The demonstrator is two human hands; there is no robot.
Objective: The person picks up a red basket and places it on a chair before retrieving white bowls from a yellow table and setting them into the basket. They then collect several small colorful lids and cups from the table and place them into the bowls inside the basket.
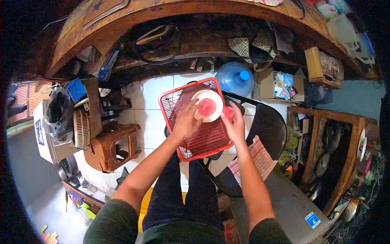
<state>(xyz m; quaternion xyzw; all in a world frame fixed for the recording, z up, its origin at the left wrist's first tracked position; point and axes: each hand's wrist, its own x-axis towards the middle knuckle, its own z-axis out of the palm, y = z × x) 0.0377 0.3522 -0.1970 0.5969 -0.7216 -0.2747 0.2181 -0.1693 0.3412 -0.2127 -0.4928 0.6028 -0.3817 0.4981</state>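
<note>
A red plastic basket (209,142) with mesh sides and bottom sits in front of me, tilted in view. Over its upper right part is a round white dish (216,101) with a red, cup-like round middle (207,107). My left hand (189,120) reaches across from the left, its fingers bent at the dish's rim and red middle. On the other side, my right hand (235,124) has its fingers closed around a small red piece (228,115) right at the dish's edge. What kind of thing this piece is, I cannot tell.
Beyond the basket stands a blue water jug (235,79). A black chair (268,130) with a red checkered cloth (258,158) is at right. To the left are a brown wooden stool (111,148) and a fan (81,128). A wooden counter (183,14) curves across the top.
</note>
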